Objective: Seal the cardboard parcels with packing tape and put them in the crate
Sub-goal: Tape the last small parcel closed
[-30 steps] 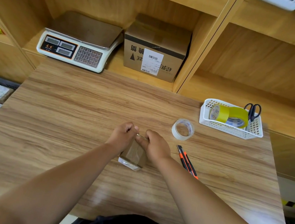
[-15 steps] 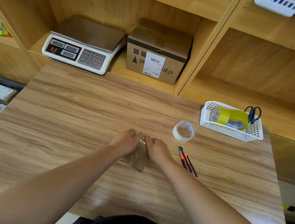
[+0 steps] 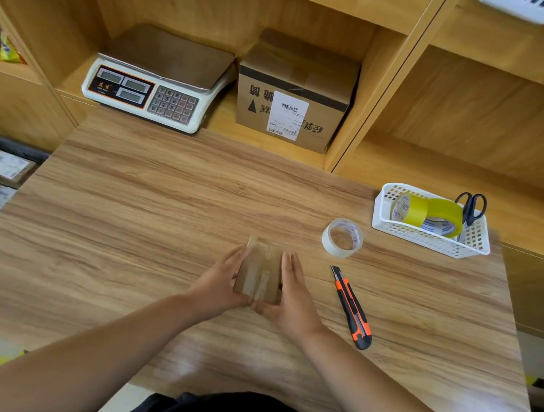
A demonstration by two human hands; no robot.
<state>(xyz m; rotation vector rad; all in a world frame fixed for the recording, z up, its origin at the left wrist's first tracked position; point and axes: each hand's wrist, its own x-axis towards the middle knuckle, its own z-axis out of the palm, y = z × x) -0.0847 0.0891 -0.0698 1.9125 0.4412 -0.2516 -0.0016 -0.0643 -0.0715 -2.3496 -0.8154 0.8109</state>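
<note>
Small taped parcel (image 3: 259,277) sits mid-table (image 3: 126,223), left hand (image 3: 217,284) and right hand (image 3: 291,296) pressing flat-fingered against its sides; likely light, stiff, tape slick, so grip the cardboard sides.

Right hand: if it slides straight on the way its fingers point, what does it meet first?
Bare table, then probably the labelled cardboard box beyond its far edge; depth is unclear.
</note>
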